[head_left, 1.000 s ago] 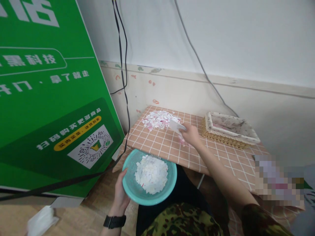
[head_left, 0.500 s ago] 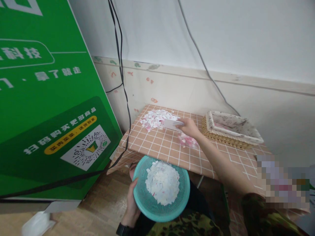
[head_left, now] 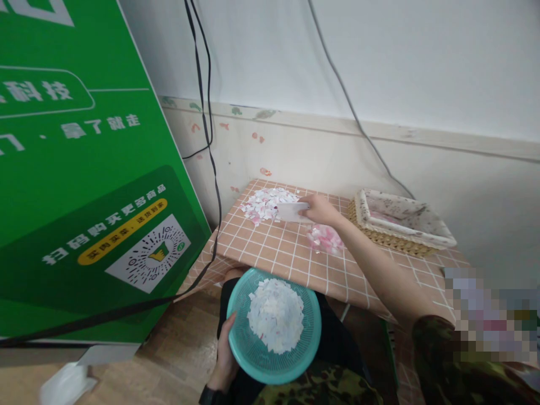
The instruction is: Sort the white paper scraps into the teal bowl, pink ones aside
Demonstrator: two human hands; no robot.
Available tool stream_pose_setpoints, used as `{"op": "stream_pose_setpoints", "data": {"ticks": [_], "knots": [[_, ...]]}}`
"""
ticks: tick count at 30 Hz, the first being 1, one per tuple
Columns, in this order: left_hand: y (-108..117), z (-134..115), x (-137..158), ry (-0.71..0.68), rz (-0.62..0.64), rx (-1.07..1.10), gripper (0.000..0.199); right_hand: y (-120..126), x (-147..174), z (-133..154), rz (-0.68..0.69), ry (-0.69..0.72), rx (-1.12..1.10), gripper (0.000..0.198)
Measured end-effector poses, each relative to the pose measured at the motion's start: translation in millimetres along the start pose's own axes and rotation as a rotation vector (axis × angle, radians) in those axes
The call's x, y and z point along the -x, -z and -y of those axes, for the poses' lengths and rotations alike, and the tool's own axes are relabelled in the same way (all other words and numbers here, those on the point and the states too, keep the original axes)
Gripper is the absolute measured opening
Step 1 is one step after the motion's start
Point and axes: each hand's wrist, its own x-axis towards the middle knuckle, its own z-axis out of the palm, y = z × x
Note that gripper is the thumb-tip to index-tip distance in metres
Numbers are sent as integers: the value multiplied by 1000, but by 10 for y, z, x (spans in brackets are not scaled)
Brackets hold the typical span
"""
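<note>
Card (head_left: 291, 212), white, flat and rectangular, sits pinched between closed fingers of the right hand (head_left: 318, 209), at three o'clock on a central pile of white-and-pink paper-like scraps (head_left: 266, 203). At six o'clock, the left hand (head_left: 225, 349) grips a round turquoise plastic basket (head_left: 311, 332), thumb over the nine-o'clock rim, other fingers hidden.

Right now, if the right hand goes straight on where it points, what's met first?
Likely the heap of paper scraps; the white flat tool in the right hand leads, its end seemingly at the heap's edge. Contact unclear.
</note>
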Motion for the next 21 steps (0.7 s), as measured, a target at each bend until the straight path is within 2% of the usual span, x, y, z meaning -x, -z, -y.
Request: {"op": "stream_pose_setpoints", "data": {"ticks": [4,7,12,17,21], "knots": [[119,-48,-30,11,-32,27,19,99,-12,8,-10,-22,10,23],[162,-55,-40,4,-66,59,22,77,-36,-8,-33,8,-1,26],[158,-33,-72,-36,-141,60,25,63,-45,-52,53,39,-41,25],[164,-5,-112,-30,-93,41,31,148,-6,-150,-5,-14,-19,25],[195,20,-157,-26,-55,60,32,150,22,-167,40,-28,-22,24]]}}
